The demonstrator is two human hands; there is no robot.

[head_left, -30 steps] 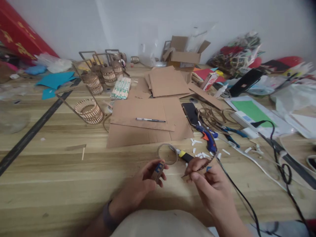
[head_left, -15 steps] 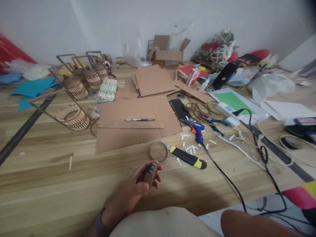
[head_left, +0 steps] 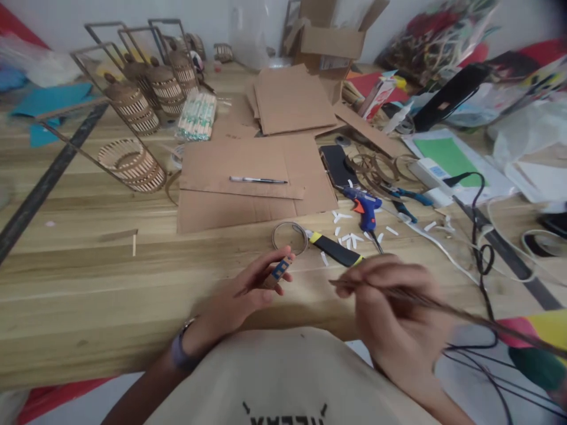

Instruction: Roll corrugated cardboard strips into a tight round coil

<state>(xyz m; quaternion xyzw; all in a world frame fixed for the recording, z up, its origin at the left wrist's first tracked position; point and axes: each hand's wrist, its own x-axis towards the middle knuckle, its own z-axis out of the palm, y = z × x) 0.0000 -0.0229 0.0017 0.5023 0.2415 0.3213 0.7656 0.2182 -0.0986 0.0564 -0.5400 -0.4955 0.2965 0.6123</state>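
My left hand (head_left: pixel 239 298) is curled around a small, thick piece of brown cardboard (head_left: pixel 280 271) with blue print on its side. To its right, my right hand (head_left: pixel 394 301) pinches a long, thin brown strip (head_left: pixel 482 321), whose pointed end juts out towards the left hand. The strip runs back past the right edge of the view. Just beyond the left hand lies a thin round hoop (head_left: pixel 273 239) on the table. A black and yellow utility knife (head_left: pixel 334 249) lies beside the hoop, its handle end hidden behind the right hand.
A blue glue gun (head_left: pixel 367 209) lies among white scraps, its black cord passing behind my right hand. Cardboard sheets (head_left: pixel 212 209) bear a pen (head_left: pixel 258 180). Pliers (head_left: pixel 411 198) and brown hoops (head_left: pixel 381 168) lie right. Small slatted lanterns (head_left: pixel 144 171) stand left.
My right hand has come into view from the right with the long brown strip. The left hand still holds the cardboard piece, now turned more side-on. The camera has tipped downward.
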